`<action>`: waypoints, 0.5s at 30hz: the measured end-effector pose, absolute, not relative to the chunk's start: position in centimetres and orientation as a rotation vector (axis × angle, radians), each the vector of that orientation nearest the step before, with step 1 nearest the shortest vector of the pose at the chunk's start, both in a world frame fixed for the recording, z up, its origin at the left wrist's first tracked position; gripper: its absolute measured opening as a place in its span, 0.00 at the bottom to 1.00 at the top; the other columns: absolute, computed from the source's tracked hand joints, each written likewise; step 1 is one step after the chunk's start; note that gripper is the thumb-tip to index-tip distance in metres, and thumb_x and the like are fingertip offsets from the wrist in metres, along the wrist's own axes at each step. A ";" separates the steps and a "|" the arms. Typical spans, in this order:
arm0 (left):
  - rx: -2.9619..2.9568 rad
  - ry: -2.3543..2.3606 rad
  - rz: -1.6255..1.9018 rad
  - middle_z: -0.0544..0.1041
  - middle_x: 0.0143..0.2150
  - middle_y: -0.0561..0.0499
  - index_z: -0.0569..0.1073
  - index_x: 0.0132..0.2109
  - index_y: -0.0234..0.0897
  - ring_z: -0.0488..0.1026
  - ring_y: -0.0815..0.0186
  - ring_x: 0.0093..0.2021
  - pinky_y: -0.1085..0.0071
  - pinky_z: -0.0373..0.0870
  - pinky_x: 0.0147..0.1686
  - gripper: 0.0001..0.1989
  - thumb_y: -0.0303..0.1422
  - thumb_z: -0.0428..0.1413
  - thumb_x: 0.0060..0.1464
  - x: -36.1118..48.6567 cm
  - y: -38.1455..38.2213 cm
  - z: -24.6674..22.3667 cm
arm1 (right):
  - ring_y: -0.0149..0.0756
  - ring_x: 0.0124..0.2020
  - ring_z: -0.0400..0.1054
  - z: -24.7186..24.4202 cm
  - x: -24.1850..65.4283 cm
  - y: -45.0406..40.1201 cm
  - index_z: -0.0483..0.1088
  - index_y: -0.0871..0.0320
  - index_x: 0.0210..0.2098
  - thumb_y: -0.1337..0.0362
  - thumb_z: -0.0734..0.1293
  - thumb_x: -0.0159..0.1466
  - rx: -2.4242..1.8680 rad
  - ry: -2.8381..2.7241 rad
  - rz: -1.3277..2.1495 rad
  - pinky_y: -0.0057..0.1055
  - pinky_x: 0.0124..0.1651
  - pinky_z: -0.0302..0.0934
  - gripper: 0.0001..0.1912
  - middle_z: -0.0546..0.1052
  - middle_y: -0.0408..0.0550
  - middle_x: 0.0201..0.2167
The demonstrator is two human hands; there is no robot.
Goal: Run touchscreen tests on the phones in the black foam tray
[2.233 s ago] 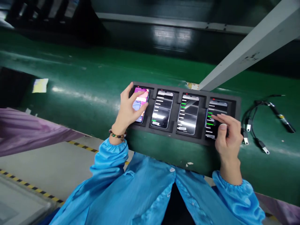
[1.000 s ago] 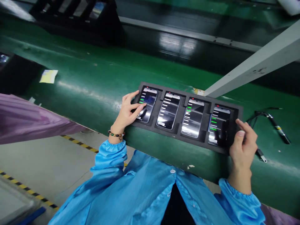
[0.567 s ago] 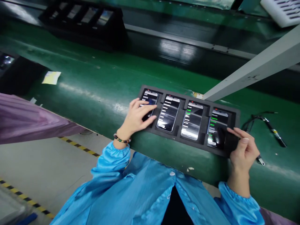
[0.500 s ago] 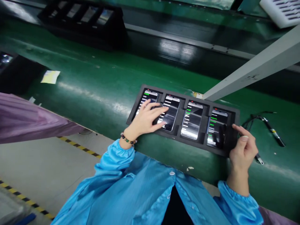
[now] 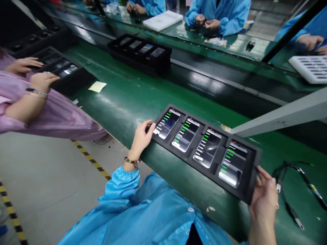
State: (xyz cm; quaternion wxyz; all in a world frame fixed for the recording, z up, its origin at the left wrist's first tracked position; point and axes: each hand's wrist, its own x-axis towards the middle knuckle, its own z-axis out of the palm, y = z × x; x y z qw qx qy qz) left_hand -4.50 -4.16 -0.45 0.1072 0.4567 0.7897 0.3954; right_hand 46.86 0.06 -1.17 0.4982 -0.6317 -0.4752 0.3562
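A black foam tray [image 5: 187,157] lies across the front of the green bench, with several smartphones in its slots. Their screens are lit with white and green lines of text, among them the leftmost phone [image 5: 167,123] and the rightmost phone [image 5: 233,164]. My left hand [image 5: 143,136] grips the tray's left end, thumb on top and fingers partly hidden at the edge. At the opposite end, my right hand [image 5: 264,194] is closed round the tray's side, its fingers partly out of sight behind the edge.
Black cables [image 5: 290,204] lie right of the tray, near a slanting grey post [image 5: 281,114]. A stacked black tray [image 5: 143,63] sits on the conveyor. Left, a person in pink has both hands on another tray [image 5: 74,80]. Co-workers in blue sit across the line.
My left hand has left the phone screens for the tray's left end. My right hand now holds the right end. The view has tilted up, and more green lines show on the phones.
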 end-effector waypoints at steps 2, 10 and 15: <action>1.198 2.468 1.283 0.82 0.60 0.38 0.78 0.63 0.41 0.79 0.50 0.58 0.48 0.73 0.65 0.32 0.61 0.53 0.71 -6.5 -4.8 -1.3 | 0.51 0.65 0.75 -0.5 43.8 -0.5 0.76 0.48 0.57 0.40 0.60 0.75 -1.362 -0.962 1.052 0.61 0.70 0.68 0.25 0.78 0.50 0.62; 0.918 2.570 1.414 0.80 0.65 0.37 0.69 0.72 0.42 0.80 0.50 0.60 0.48 0.76 0.65 0.34 0.60 0.50 0.74 -10.6 -5.9 -3.4 | 0.38 0.51 0.76 2.1 34.7 0.1 0.79 0.53 0.52 0.41 0.74 0.64 -1.232 -0.478 1.611 0.48 0.75 0.61 0.27 0.81 0.48 0.49; 1.012 2.572 1.411 0.75 0.70 0.36 0.69 0.73 0.43 0.76 0.48 0.67 0.48 0.75 0.68 0.33 0.58 0.53 0.73 -9.9 -6.3 -3.8 | 0.40 0.67 0.75 3.1 32.9 0.7 0.72 0.44 0.67 0.48 0.76 0.63 -1.107 -0.588 1.581 0.56 0.86 0.43 0.34 0.81 0.47 0.59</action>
